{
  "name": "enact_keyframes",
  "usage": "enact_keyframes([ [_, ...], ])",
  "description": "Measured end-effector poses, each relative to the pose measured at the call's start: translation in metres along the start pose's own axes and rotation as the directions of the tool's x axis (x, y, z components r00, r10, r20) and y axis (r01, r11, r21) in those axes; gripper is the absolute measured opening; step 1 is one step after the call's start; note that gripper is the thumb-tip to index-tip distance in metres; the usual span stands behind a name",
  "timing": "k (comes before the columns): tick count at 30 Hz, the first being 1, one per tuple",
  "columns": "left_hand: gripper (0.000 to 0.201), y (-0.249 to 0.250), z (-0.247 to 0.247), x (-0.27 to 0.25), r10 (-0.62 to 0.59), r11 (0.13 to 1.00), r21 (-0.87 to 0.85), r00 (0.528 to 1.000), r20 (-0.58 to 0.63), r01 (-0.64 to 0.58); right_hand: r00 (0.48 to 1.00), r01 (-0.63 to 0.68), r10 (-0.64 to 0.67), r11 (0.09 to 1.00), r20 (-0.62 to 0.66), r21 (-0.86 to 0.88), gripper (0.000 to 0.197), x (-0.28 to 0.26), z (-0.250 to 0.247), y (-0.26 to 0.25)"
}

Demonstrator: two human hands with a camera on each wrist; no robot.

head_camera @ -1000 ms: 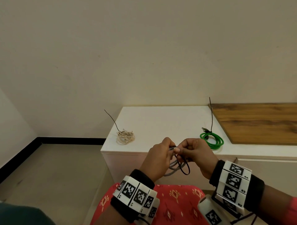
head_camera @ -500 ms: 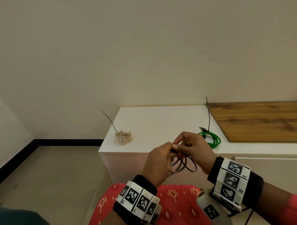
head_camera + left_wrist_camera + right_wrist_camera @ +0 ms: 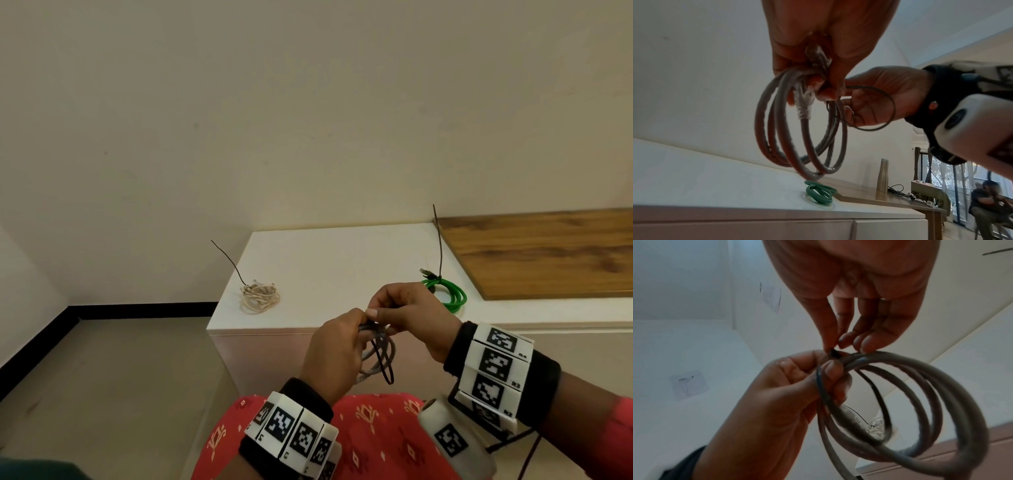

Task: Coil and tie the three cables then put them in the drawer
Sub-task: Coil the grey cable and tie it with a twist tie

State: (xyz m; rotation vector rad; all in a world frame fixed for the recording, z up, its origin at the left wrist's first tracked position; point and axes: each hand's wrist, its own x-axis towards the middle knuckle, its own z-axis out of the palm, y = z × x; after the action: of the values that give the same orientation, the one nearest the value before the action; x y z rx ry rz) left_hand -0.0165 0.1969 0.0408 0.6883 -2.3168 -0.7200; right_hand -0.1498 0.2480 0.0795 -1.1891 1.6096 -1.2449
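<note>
A coiled grey cable (image 3: pixel 376 356) hangs in front of the cabinet, above my lap. My left hand (image 3: pixel 337 346) grips the top of the coil (image 3: pixel 797 129), its clear plug (image 3: pixel 804 100) hanging down. My right hand (image 3: pixel 404 308) pinches a thin black tie (image 3: pixel 383 363) that loops around the coil; its head (image 3: pixel 833 353) sits between thumb and forefinger. A tied green cable (image 3: pixel 445 291) and a tied beige cable (image 3: pixel 260 298) lie on the white cabinet top (image 3: pixel 335 260), each with a black tie tail sticking up.
A wooden board (image 3: pixel 541 253) lies on the cabinet's right part. Cabinet front panels (image 3: pixel 777 229) show a seam below the top. A metal bottle (image 3: pixel 882 175) stands on a far table, and a seated person (image 3: pixel 986 199) is beyond it. Red patterned cloth (image 3: pixel 359 438) covers my lap.
Both hands have risen slightly with the grey coil. The black tie loop has drawn in narrower around the coil as my right hand works at its top.
</note>
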Motion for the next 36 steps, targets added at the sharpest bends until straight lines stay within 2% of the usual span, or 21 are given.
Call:
enact_keyframes([
  [2,0.023,0.002,0.004,-0.001,0.014,1.0,0.014,1.0,0.028,-0.014,1.0,-0.012,0.012,1.0,-0.011,0.001,0.017,0.002,-0.001,0.001],
  [4,0.02,0.0,0.008,-0.003,0.002,0.999,0.036,0.998,0.065,-0.004,0.999,0.024,-0.022,0.999,-0.048,0.032,0.021,0.003,-0.004,-0.003],
  [7,0.015,-0.005,0.013,-0.007,-0.027,0.994,0.105,0.993,0.118,0.014,0.966,0.226,-0.201,0.962,-0.162,0.153,0.021,0.002,-0.014,-0.022],
  [10,0.011,-0.009,0.009,-0.008,-0.067,0.998,0.006,0.992,0.105,0.067,0.902,0.419,-0.388,0.89,-0.188,0.178,0.011,-0.002,-0.022,-0.041],
  [12,0.009,-0.009,0.005,-0.003,-0.065,0.998,-0.002,0.993,0.097,0.066,0.916,0.396,-0.374,0.902,-0.148,0.171,0.006,-0.002,-0.021,-0.041],
  [15,0.009,-0.009,0.001,0.002,-0.058,0.997,-0.041,0.994,0.088,0.061,0.993,0.12,-0.119,0.99,-0.01,0.069,0.016,0.002,-0.018,-0.025],
  [16,0.009,-0.008,0.0,0.002,-0.064,0.996,-0.051,0.994,0.092,0.069,0.999,0.039,-0.039,0.999,0.037,0.003,0.019,0.003,-0.016,-0.018],
  [18,0.009,-0.006,0.0,0.002,-0.073,0.993,-0.087,0.993,0.098,0.082,0.996,-0.009,0.016,0.997,0.087,-0.079,0.019,0.004,-0.01,-0.006],
  [21,0.013,-0.003,0.001,0.003,-0.079,0.982,-0.164,0.992,0.101,0.095,0.997,0.041,-0.037,0.997,0.067,-0.06,0.006,0.005,-0.004,0.0],
  [24,0.011,0.001,0.001,0.003,-0.079,0.974,-0.2,0.988,0.129,0.104,0.997,0.074,-0.075,0.996,-0.016,-0.041,0.02,0.007,-0.006,0.004],
  [27,0.007,0.005,0.002,0.004,-0.077,0.976,-0.193,0.986,0.148,0.106,0.989,0.123,-0.126,0.992,-0.072,-0.037,0.022,0.008,-0.006,0.006],
  [29,0.012,0.005,0.003,0.007,-0.089,0.982,-0.159,0.989,0.118,0.107,0.98,0.164,-0.167,0.986,-0.106,-0.035,0.021,0.007,-0.004,0.006],
  [31,0.015,0.007,0.004,0.008,-0.124,0.982,-0.137,0.99,0.069,0.132,0.961,0.23,-0.245,0.965,-0.126,-0.124,0.025,0.005,0.001,0.004],
  [34,0.022,0.009,0.006,0.01,-0.165,0.976,-0.147,0.986,-0.014,0.162,0.91,0.333,-0.397,0.873,-0.121,-0.356,0.044,0.002,0.009,0.004],
  [36,0.025,0.011,0.009,0.011,-0.183,0.975,-0.134,0.982,-0.051,0.175,0.882,0.38,-0.461,0.818,-0.096,-0.432,0.051,0.0,0.011,0.004],
])
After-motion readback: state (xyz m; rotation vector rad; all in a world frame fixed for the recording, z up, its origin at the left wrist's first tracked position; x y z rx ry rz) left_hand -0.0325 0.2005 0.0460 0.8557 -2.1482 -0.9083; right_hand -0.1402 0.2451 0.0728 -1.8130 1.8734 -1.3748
